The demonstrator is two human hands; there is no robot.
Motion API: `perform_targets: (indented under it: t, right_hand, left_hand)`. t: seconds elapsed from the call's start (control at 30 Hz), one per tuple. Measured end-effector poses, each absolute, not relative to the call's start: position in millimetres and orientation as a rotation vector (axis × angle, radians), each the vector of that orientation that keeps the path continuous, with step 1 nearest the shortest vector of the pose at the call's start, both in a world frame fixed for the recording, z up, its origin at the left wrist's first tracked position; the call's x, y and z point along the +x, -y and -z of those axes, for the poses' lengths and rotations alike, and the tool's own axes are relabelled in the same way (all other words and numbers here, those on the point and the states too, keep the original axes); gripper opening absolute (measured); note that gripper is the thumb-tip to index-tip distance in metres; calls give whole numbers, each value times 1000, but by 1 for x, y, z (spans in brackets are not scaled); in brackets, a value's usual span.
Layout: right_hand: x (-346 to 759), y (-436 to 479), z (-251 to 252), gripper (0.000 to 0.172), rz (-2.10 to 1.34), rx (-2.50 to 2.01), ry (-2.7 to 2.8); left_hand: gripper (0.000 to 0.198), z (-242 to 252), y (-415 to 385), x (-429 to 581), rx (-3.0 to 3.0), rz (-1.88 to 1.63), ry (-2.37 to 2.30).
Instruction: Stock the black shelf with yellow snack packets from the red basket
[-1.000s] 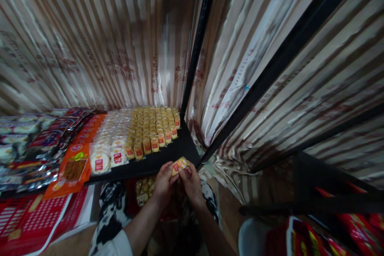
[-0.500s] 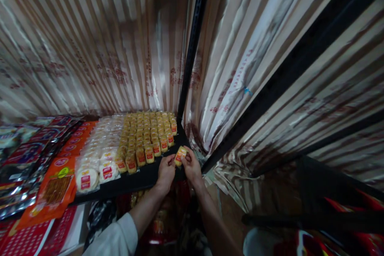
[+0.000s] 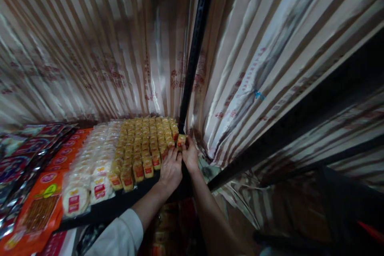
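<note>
A small yellow wrapped snack cake (image 3: 181, 139) with a red label is pinched in the fingers of my right hand (image 3: 191, 157), at the right end of the packed rows. Beside it, my left hand (image 3: 171, 171) reaches over the front right of the rows with its fingers stretched out, fingertips against the nearest packets. Those rows of matching yellow snack cakes (image 3: 138, 148) stand close together on a black shelf (image 3: 105, 210). My left fingers partly cover the cakes there.
Left of the cakes lie round white wrapped crackers (image 3: 76, 200), orange snack bags (image 3: 42, 208) and dark shiny packets (image 3: 18, 168). A black upright post (image 3: 195, 48) rises at the shelf's corner. Striped plastic sheeting (image 3: 129, 48) hangs behind, and a dark beam (image 3: 285, 128) slants at right.
Both hands have moved forward to the rows' right end, the right carrying the snack cake. The left has let go of that cake and now touches the packets. The view has shifted slightly.
</note>
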State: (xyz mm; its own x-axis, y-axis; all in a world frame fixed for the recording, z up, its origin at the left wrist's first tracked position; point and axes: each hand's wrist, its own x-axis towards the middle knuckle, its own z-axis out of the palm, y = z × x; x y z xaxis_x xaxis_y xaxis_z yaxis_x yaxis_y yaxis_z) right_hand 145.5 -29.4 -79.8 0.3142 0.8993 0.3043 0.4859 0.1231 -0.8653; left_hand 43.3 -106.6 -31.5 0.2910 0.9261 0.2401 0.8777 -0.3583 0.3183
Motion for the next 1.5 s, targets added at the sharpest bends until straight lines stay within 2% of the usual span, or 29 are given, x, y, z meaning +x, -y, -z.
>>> perform_targets:
  t: [0.2, 0.6, 0.9, 1.17, 1.33, 1.5]
  right_hand:
    - [142, 9, 95, 40, -542, -1511, 1349]
    - [139, 15, 108, 40, -575, -1462, 1327]
    - [136, 23, 116, 31, -556, -1464, 1324]
    - [138, 20, 120, 33, -505, -1383, 1368]
    - [140, 23, 121, 44, -543, -1360, 1293]
    - [140, 51, 108, 44, -583, -1413, 1253]
  left_hand:
    - [51, 38, 92, 41, 2580, -354, -1714]
    - [47, 60, 70, 39, 2822, -294, -1707]
    - [46, 64, 56, 37, 2907, -280, -1630]
    - [44, 60, 55, 42, 2902, -209, -1643]
    - [42, 47, 65, 42, 2919, -299, -1594]
    - [46, 46, 98, 38, 2771, -432, -1500]
